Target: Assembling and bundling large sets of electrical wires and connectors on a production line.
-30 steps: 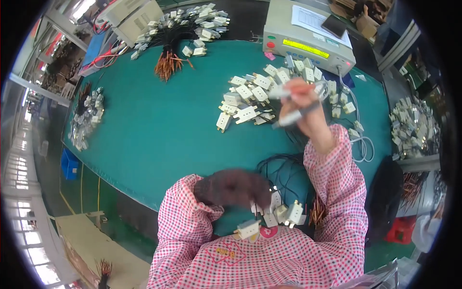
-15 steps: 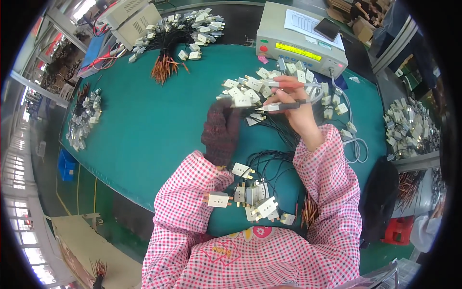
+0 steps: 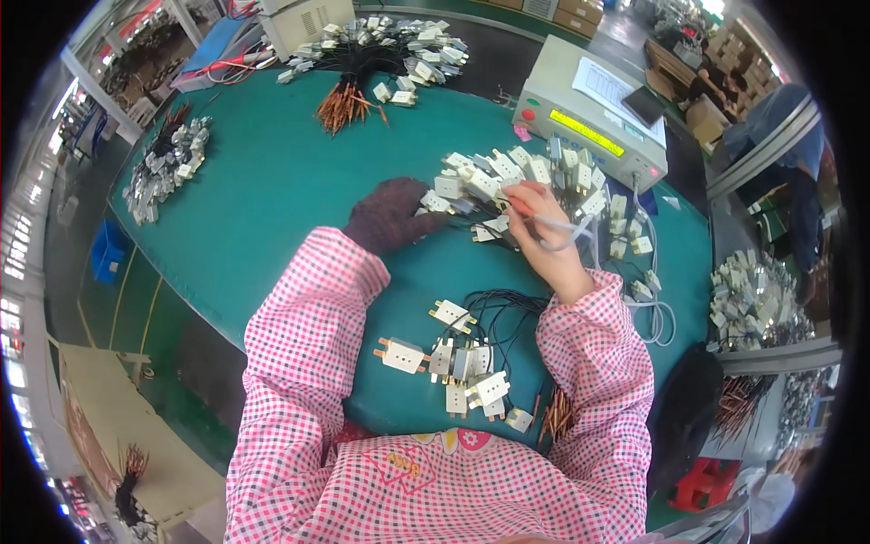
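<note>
white plugs (image 3: 403, 355), hard boxy blocks with flat copper prongs and thin black wires, lie clustered near the checked cloth apron (image 3: 435, 490); more make up a jumbled heap (image 3: 480, 186) at the hands. the left hand (image 3: 388, 218), in a dark knitted glove, has its fingers at the heap's edge; i cannot tell whether they grip a plug. the bare right hand (image 3: 551, 243) clasps a slim red probe (image 3: 519, 207) trailing a smooth grey cable (image 3: 666, 319). beneath spreads a green mat (image 3: 263, 208); behind the heap stands a boxy meter (image 3: 557, 86). on the floor, left, sits a blue bin (image 3: 109, 251), its contents unclear; closed cardboard boxes (image 3: 577, 16) are stacked far back.
</note>
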The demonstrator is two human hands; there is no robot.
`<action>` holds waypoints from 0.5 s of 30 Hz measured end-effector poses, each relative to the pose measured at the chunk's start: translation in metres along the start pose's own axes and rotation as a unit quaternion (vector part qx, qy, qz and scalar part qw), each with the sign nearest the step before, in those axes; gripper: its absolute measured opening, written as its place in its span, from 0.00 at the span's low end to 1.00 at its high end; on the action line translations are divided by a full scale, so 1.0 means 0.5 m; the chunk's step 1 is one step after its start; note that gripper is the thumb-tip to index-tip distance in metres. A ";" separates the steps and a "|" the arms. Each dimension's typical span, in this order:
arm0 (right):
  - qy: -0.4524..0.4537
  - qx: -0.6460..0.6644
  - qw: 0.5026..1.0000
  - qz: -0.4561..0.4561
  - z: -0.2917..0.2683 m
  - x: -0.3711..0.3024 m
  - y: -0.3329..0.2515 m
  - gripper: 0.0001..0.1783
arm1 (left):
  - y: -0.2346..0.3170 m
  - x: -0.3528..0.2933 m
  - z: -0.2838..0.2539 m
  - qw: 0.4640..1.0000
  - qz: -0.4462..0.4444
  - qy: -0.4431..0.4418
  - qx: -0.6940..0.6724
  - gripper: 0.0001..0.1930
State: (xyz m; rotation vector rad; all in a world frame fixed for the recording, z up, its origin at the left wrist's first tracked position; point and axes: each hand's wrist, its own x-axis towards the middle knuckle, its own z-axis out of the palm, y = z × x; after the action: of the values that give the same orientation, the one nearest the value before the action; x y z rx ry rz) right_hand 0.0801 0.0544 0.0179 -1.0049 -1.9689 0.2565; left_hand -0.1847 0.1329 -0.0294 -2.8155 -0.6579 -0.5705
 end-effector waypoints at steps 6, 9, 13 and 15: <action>0.034 0.056 0.997 0.035 -0.001 -0.018 0.045 0.12 | 0.061 0.061 -0.016 0.792 -0.440 0.042 -0.420 0.25; 0.035 0.211 0.971 0.107 -0.014 0.014 0.049 0.11 | 0.065 0.023 -0.006 0.717 -0.427 0.076 -0.546 0.23; 0.055 0.346 0.917 0.191 -0.026 0.080 0.013 0.10 | 0.098 0.001 -0.036 0.597 -0.388 0.093 -0.696 0.23; 0.051 0.373 0.908 0.187 -0.003 0.092 0.008 0.11 | 0.120 -0.011 -0.033 0.555 -0.358 0.140 -0.738 0.30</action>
State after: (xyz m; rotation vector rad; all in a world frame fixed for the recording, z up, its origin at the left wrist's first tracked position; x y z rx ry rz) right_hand 0.0706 0.0906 0.0454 -0.8346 -1.3672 1.0579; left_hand -0.1669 0.0737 -0.0228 -3.1506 -1.9658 -2.8007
